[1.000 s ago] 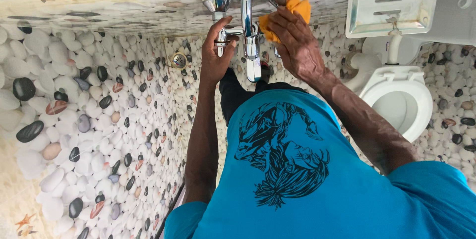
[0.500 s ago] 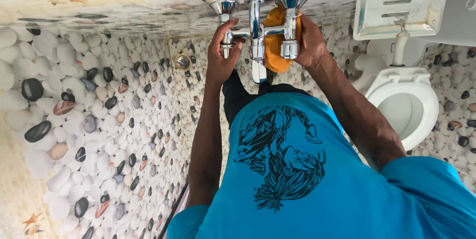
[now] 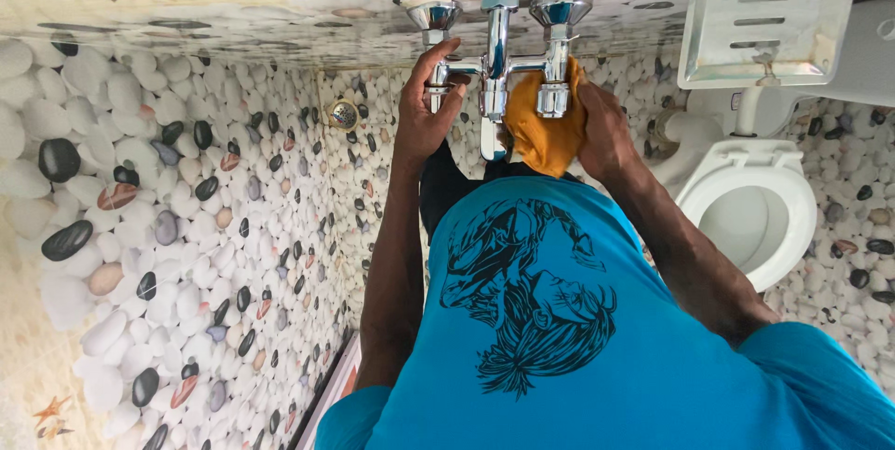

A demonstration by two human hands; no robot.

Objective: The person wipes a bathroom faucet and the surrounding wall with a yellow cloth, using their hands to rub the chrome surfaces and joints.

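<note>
R hand + orange cloth dropped below tap valve, gripping cloth; L hand clasps tap.

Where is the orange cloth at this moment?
In the head view, upper centre, the orange cloth is in the right hand, pressed behind the chrome tap, left of the toilet.

Chrome tap: shiny silver. Cloth just right of it: orange-yellow. Wall tiles left of tap: white pebble print, black, grey, reddish stones mixed in. Shirt below: bright blue, black graphic. Toilet right: white.
</note>
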